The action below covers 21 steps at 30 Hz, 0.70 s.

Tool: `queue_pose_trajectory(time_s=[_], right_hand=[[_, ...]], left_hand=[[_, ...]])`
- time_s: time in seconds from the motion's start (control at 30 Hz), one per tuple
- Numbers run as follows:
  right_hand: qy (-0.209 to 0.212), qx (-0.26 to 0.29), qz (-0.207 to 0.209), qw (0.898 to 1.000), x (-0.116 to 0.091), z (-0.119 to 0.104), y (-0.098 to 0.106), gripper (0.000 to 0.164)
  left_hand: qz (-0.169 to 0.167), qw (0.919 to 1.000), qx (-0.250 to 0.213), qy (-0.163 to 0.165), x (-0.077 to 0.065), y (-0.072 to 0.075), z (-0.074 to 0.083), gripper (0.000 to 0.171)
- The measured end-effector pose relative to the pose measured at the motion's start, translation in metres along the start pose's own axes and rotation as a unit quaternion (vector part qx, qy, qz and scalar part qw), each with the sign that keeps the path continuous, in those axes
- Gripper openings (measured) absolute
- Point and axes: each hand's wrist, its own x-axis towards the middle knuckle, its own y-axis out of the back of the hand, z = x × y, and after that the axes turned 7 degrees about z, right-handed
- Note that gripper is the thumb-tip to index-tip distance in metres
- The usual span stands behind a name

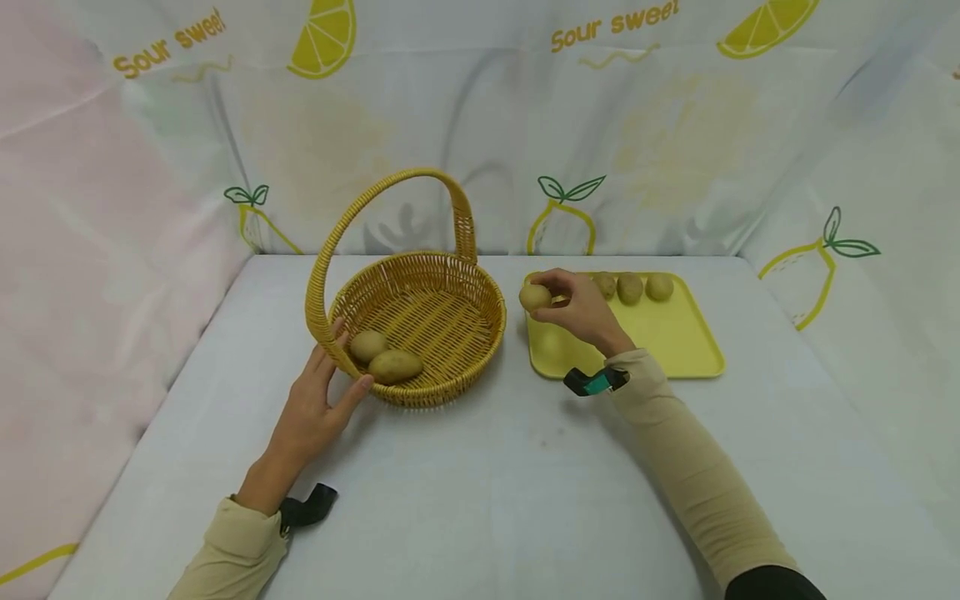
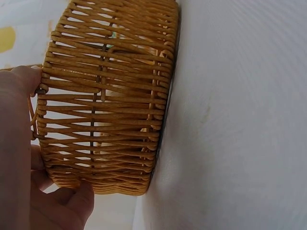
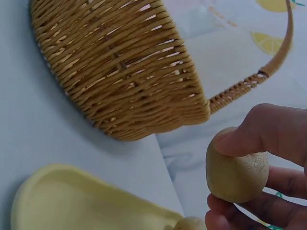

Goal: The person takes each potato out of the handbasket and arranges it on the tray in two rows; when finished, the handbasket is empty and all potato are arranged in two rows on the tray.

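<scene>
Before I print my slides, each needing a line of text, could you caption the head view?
Right grip holding a potato near the tray; left grip touching the basket.

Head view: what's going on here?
A person's right hand holds a potato raised near the basket-side edge of the yellow tray. Their left hand touches the wicker basket, by its handle. Two potatoes lie in the basket; three more show along the tray's far edge.

l hand (image 1: 315,408) spread, r hand (image 1: 576,304) in pinch grip, both arms (image 1: 693,467) fwd
</scene>
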Motion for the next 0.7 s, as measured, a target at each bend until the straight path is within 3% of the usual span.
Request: queue_pose_trajectory(time_s=[0.7], right_hand=[[-0.008, -0.065, 0.047, 0.997, -0.011, 0.034, -0.001, 0.047]], left_hand=[[0.0, 1.0, -0.003, 0.003, -0.001, 0.0, 0.003, 0.073]])
